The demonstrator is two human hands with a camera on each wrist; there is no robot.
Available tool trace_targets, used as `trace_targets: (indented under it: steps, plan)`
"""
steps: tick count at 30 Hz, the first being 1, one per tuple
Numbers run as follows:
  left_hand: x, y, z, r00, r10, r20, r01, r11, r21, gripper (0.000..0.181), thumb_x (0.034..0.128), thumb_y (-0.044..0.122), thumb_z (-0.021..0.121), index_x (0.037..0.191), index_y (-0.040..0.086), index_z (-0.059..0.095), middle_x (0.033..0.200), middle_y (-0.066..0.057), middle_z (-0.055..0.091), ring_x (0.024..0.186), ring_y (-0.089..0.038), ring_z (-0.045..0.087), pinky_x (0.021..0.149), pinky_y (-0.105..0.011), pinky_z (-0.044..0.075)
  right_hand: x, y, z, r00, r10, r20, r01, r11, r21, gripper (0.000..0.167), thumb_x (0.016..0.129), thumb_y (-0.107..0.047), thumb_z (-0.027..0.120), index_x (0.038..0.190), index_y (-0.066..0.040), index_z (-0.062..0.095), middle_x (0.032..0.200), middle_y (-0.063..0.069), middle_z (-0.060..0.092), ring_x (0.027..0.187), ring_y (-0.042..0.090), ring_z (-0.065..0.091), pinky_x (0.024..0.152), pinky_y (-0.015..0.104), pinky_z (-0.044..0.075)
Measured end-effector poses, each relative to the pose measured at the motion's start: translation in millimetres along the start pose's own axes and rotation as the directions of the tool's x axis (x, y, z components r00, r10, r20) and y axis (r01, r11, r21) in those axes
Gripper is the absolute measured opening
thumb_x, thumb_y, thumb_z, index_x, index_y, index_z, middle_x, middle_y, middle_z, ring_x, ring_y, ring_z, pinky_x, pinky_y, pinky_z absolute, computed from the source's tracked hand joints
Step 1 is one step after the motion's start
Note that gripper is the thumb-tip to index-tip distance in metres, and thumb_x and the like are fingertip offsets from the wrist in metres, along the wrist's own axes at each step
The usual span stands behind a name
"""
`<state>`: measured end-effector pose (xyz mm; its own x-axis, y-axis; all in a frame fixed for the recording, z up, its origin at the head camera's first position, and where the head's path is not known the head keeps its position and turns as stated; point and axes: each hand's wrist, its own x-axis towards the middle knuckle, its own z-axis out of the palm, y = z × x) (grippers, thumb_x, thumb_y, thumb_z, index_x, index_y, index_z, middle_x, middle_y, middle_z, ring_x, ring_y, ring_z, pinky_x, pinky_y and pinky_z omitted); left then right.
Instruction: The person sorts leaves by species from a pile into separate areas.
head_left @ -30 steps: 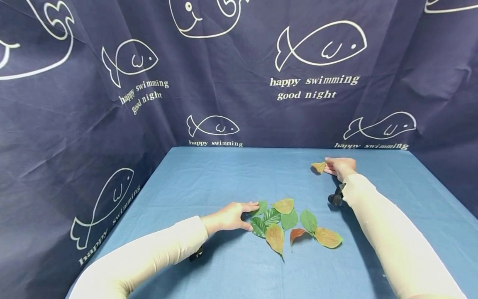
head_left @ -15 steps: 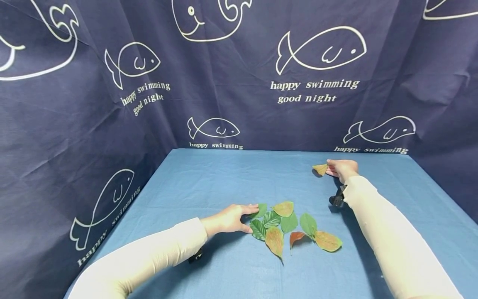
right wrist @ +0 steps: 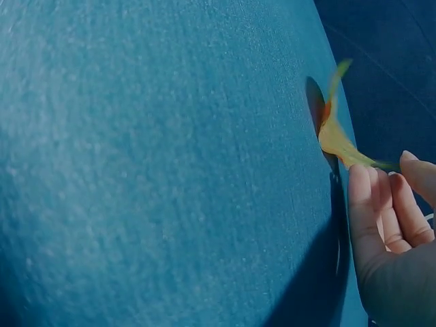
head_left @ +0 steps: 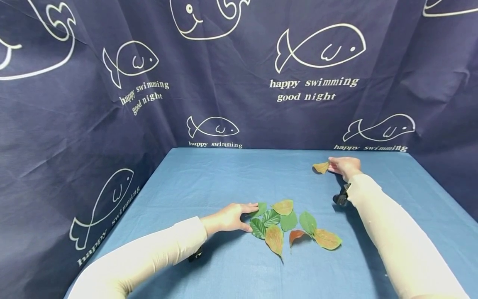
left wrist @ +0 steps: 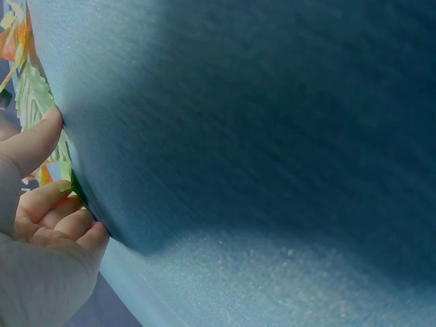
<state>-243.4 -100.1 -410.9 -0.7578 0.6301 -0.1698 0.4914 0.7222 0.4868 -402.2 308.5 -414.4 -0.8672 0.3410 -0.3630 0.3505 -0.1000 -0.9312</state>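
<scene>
My left hand [head_left: 232,217] rests at the left edge of a cluster of artificial leaves, thumb and fingers spread apart. Its fingers touch a green leaf [head_left: 262,209], and the thumb lies by a ribbed dark green leaf [head_left: 258,228]. In the left wrist view the hand [left wrist: 51,225] lies low against the table. At the back right, my right hand [head_left: 345,166] pinches a yellowish leaf [head_left: 321,167] at its stem end. The right wrist view shows this curled leaf [right wrist: 334,139] between thumb and fingertips, its blade just over the cloth.
Beside the cluster lie an orange-green leaf [head_left: 274,240], a yellow-green leaf [head_left: 283,207], a plain green leaf [head_left: 308,223], a red-brown leaf [head_left: 297,236] and another orange leaf [head_left: 327,239]. A blue cloth [head_left: 209,178] covers the table. A dark fish-print curtain [head_left: 239,83] hangs behind it.
My right hand has shifted slightly to the right with the yellowish leaf still pinched. The left hand and the leaf cluster stay in place.
</scene>
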Motion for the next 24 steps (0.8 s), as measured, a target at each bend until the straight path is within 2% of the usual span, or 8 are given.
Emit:
trace_targets:
  steps: [9, 13, 17, 24]
  plan:
    - [1.9, -2.9, 1.4, 1.0, 0.009, -0.007, -0.009, 1.0, 0.012, 0.07, 0.0837, 0.021, 0.076, 0.146, 0.012, 0.045, 0.155, 0.001, 0.037, 0.144, -0.021, 0.033, 0.118, -0.044, 0.028, -5.0, -3, -1, 0.999, -0.051, 0.019, 0.051, 0.999, 0.006, 0.011, 0.089, -0.007, 0.067, 0.096, -0.007, 0.058, 0.056, -0.006, 0.066, 0.059, 0.003, 0.067, 0.07, 0.02, 0.059]
    - [2.1, -2.8, 0.6, 1.0, 0.009, -0.01, -0.009, 1.0, 0.017, 0.071, 0.0836, 0.021, 0.076, 0.146, 0.012, 0.045, 0.155, 0.001, 0.037, 0.144, -0.021, 0.033, 0.119, -0.043, 0.027, -10.2, -6, -3, 0.996, -0.078, 0.045, 0.078, 0.997, 0.011, 0.007, 0.09, -0.006, 0.066, 0.086, -0.01, 0.061, 0.056, -0.006, 0.066, 0.057, 0.003, 0.067, 0.068, 0.02, 0.059]
    - [2.1, -2.8, 1.0, 1.0, 0.008, -0.005, -0.008, 1.0, 0.014, 0.07, 0.0841, 0.022, 0.076, 0.146, 0.012, 0.045, 0.155, 0.002, 0.036, 0.144, -0.021, 0.032, 0.119, -0.043, 0.027, -13.7, -7, -6, 0.989, -0.124, 0.079, 0.121, 0.992, 0.034, 0.016, 0.088, -0.001, 0.066, 0.075, -0.01, 0.064, 0.058, -0.004, 0.067, 0.057, 0.005, 0.066, 0.066, 0.021, 0.059]
    - [3.5, -5.3, 3.1, 1.0, 0.009, -0.007, -0.009, 1.0, 0.006, 0.071, 0.0838, 0.021, 0.076, 0.146, 0.012, 0.045, 0.156, 0.002, 0.036, 0.144, -0.02, 0.032, 0.119, -0.042, 0.027, -17.8, -16, -5, 0.977, -0.176, 0.123, 0.172, 0.984, 0.041, 0.011, 0.084, -0.001, 0.072, 0.076, -0.008, 0.073, 0.061, -0.002, 0.069, 0.06, 0.006, 0.067, 0.07, 0.023, 0.059]
